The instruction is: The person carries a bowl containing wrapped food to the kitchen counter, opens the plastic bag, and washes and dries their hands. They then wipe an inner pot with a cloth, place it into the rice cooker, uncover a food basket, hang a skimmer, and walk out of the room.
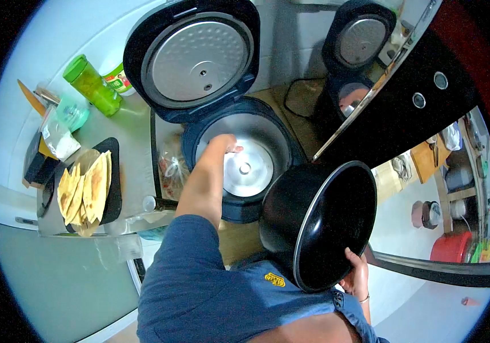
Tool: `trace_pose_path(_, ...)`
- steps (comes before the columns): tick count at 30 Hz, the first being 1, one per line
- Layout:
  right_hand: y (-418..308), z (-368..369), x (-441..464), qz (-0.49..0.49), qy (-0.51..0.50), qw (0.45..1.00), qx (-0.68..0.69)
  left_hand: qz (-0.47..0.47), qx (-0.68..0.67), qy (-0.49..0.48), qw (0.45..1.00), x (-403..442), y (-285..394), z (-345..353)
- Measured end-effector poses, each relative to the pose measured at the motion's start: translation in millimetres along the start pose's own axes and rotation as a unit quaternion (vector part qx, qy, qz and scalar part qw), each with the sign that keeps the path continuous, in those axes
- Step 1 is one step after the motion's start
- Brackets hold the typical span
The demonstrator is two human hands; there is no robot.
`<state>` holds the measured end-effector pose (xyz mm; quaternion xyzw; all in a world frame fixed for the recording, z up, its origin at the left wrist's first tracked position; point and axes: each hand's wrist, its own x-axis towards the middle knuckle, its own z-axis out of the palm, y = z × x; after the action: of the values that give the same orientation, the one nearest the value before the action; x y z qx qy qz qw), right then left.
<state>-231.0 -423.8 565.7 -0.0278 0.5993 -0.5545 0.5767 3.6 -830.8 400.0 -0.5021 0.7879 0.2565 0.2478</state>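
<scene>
Counter [135, 154] left of cooker [239, 210]; left hand [225, 143] inside, grip unclear; right hand [356, 271] clamped on pot [320, 226] right of cooker

Brown surface [285, 104]: rice cooker [259, 137]. Grey counter [135, 154]: black board [115, 191] under flatbreads [95, 188], 1 green bottle [92, 86], tub [119, 79].

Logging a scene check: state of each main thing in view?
Cooker: open
Lid: raised
Heating plate: exposed
Pot: out of cooker, tilted, no food visible inside
Right hand: holding pot
Left hand: inside cooker, contact unclear
Bottle: standing, capped
Flatbreads: overlapping on dark board
</scene>
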Motion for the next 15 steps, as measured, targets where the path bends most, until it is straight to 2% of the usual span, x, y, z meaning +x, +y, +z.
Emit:
trace_pose_path(2,-1,3,1,-0.004,0.003,1.000,0.002,0.029,0.019,0.040,0.999,2,0,5)
trace_pose_path(5,-3,3,2,-0.010,0.006,1.000,-0.005,0.040,-0.003,0.033,0.999,-24,22,-11)
trace_pose_path(7,-5,5,1,-0.012,0.001,1.000,-0.019,0.006,-0.006,0.056,0.998,-28,34,-14)
trace_pose_path(12,-9,5,3,-0.038,-0.010,0.997,-0.064,0.036,0.010,0.012,0.999,-21,33,-10)
trace_pose_path(15,-14,8,6,-0.053,-0.017,0.995,-0.077,-0.007,-0.003,0.037,0.999,-12,34,-1)
